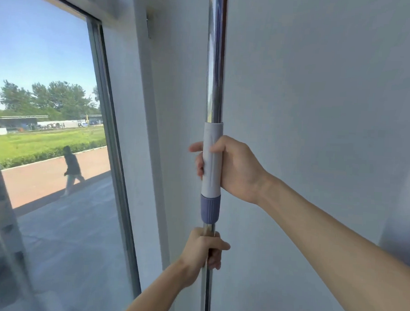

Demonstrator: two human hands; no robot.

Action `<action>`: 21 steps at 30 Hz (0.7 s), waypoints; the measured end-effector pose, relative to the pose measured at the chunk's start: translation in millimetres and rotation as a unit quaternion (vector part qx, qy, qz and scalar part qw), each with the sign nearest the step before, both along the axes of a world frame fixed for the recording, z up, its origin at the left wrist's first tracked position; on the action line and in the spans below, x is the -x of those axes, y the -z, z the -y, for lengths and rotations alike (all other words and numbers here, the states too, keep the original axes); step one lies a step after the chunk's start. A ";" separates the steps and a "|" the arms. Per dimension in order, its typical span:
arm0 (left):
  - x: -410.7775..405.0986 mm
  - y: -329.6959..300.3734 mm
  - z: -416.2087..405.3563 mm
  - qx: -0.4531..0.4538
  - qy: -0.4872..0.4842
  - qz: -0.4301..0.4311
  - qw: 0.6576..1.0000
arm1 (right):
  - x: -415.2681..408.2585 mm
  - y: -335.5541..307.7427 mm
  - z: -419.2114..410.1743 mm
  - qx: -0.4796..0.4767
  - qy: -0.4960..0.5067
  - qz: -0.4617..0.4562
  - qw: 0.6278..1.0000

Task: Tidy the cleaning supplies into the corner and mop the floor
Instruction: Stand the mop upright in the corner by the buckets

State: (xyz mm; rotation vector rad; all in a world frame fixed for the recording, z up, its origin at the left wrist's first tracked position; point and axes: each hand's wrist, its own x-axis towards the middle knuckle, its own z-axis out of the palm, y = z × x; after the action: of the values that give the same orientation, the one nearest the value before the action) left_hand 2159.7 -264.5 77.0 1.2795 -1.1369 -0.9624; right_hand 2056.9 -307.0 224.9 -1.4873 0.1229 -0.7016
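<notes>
Lowest in view, the left hand point(200, 250) is wrapped round the bare metal of the mop pole point(215, 60), just under the purple collar point(210, 209). Left of it, a glass door point(51, 123) is seen, with a passer-by point(71, 169) outside on the paving. Above the collar, the white sleeve point(212, 160) is gripped by the right hand point(234, 167). Upright against the pale wall point(321, 90), the pole is held, with both ends out of view.

Indoor floor out of frame; paved ground point(71, 238) beyond window point(46, 123), passer-by point(71, 169) on it.
</notes>
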 end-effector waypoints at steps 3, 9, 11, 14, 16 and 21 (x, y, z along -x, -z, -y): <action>-9.6 -2.5 10.9 0.024 0.007 -0.023 0.999 | -11.8 -1.7 2.9 0.005 0.081 0.007 0.997; -22.8 -1.6 27.7 0.100 -0.077 0.004 0.992 | -38.6 -0.8 3.2 0.139 0.299 -0.054 0.942; -24.6 -1.4 31.0 0.109 -0.087 0.003 0.990 | -48.3 1.9 4.4 0.177 0.377 -0.063 0.907; -27.0 1.8 34.6 0.102 -0.086 -0.015 0.991 | -58.3 6.9 2.3 0.205 0.445 -0.064 0.869; -28.2 7.1 36.5 0.094 -0.071 -0.016 0.993 | -60.9 10.2 0.5 0.212 0.460 -0.068 0.860; -24.9 35.9 35.1 0.051 -0.019 -0.035 0.998 | -62.9 21.2 1.2 0.099 0.410 -0.033 0.906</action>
State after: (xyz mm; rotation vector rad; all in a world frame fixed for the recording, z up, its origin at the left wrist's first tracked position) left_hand 2184.5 -299.5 41.1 1.1720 -1.0904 -0.9035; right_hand 2119.8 -308.2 203.7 -1.6414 0.7848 -1.3654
